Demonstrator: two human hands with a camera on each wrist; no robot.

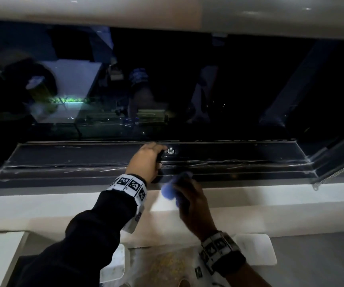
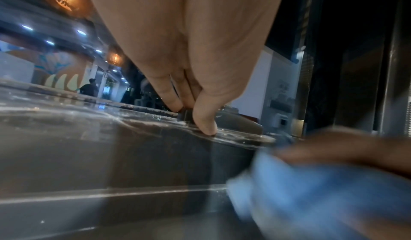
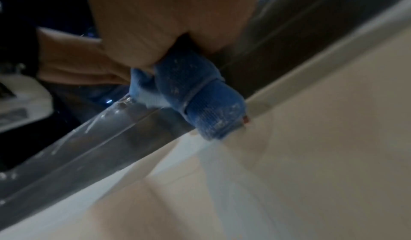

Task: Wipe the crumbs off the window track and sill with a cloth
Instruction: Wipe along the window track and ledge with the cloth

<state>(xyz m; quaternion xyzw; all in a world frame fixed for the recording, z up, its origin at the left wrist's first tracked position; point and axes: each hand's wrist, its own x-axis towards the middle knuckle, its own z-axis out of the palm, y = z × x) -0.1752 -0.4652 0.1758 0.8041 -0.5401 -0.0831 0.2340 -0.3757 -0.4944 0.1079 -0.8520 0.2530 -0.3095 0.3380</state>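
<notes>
Window track (image 1: 63, 156), dark ridged metal streaked with pale dust, runs across the frame above the smooth cream sill (image 1: 270, 201). At its middle the left hand (image 1: 146, 160) pinches a small black knob. Just right, the right hand (image 1: 189, 195) clutches a bunched, dust-flecked blue cloth (image 3: 200, 99) on the track's front edge: wiping seems underway; next, sweep along the grooves.

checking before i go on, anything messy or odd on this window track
Yes: pale streaks and smears run along the dark track, and the blue cloth gripped by the right hand is flecked with white. Nothing looks broken.
</notes>
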